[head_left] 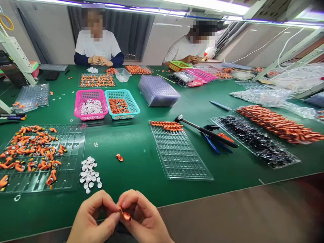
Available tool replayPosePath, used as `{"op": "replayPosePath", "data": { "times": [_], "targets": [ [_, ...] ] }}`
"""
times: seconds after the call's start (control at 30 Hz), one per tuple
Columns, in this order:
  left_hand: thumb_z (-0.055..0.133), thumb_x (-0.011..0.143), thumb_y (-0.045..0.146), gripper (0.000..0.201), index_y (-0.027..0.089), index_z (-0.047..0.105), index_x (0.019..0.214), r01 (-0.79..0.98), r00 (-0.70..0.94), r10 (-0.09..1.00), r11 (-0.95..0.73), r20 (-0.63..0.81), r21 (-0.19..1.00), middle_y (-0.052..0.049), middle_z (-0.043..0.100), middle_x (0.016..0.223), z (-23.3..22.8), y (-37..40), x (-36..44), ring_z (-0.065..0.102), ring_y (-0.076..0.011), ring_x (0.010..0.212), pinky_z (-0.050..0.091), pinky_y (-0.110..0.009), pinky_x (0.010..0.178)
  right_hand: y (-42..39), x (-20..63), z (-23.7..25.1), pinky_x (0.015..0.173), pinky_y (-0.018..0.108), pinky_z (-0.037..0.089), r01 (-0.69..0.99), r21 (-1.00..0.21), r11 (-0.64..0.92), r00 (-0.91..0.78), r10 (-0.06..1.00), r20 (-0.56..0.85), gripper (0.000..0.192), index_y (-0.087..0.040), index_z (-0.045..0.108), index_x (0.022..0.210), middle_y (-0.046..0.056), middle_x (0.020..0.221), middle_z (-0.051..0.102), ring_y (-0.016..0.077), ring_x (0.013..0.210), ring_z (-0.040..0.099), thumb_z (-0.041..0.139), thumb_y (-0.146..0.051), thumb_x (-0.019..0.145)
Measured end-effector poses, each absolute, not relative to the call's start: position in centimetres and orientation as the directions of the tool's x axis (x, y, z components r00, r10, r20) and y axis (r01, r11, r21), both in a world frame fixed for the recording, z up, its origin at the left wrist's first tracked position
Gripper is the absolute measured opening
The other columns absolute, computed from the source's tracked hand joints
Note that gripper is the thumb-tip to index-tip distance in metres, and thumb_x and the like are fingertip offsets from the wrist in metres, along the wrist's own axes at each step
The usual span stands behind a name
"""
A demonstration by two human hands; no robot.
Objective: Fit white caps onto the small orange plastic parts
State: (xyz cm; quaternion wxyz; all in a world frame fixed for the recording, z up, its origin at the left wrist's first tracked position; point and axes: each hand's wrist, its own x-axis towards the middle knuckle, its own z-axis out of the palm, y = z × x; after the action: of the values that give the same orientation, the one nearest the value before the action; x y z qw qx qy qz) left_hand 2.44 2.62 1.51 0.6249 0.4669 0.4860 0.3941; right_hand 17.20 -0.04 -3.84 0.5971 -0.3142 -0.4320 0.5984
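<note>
At the table's near edge, my left hand (96, 217) and my right hand (145, 217) meet fingertip to fingertip. Between my right thumb and fingers is a small copper-orange shell part (127, 216) with a dark hole at its end. My left thumb and forefinger pinch a smaller orange piece (120, 211) against it; the fingers partly cover it. Beyond my left hand lies a loose pile of small white caps (89, 173). A pair of orange caps (119, 157) rests on the green tabletop ahead. To the left, a clear tray (73, 168) carries many curved orange parts.
A pink basket (76, 108) holds white caps and a turquoise basket (136, 111) orange ones. Stacked purple-clear trays (159, 91) stand behind. Right of centre are a partly filled clear tray (182, 158), a hammer (202, 130), and blue-handled pliers (212, 145). Two people sit opposite.
</note>
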Motion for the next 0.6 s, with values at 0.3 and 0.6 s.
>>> {"op": "replayPosePath", "data": {
  "times": [0.3, 0.6],
  "targets": [
    [0.076, 0.069, 0.016, 0.01, 0.019, 0.068, 0.064, -0.032, 0.18, 0.96, 0.222, -0.213, 0.974, 0.004, 0.06, 0.062, 1.3, 2.2, 2.7, 0.055, -0.0111, 0.06, 0.043, -0.018, 0.059, 0.1, 17.5, -3.1, 0.071, 0.023, 0.053, -0.242, -0.939, 0.245, -0.047, 0.964, 0.263, 0.013, -0.027, 0.064, 0.097, 0.003, 0.09, 0.067, 0.0155, 0.081, 0.064, 0.065, -0.016, 0.09],
    [0.085, 0.069, 0.044, 0.032, 0.018, 0.074, 0.084, -0.233, 0.328, 0.888, 0.407, -0.323, 0.883, -0.001, 0.07, 0.068, -0.3, 2.4, 2.5, 0.061, -0.0114, 0.059, 0.051, -0.021, 0.058, 0.5, 18.4, -2.7, 0.07, 0.028, 0.055, 0.097, -0.885, 0.456, -0.052, 0.89, 0.453, 0.024, -0.027, 0.068, 0.101, 0.004, 0.086, 0.071, 0.0174, 0.077, 0.065, 0.064, -0.006, 0.088]
  ]
}}
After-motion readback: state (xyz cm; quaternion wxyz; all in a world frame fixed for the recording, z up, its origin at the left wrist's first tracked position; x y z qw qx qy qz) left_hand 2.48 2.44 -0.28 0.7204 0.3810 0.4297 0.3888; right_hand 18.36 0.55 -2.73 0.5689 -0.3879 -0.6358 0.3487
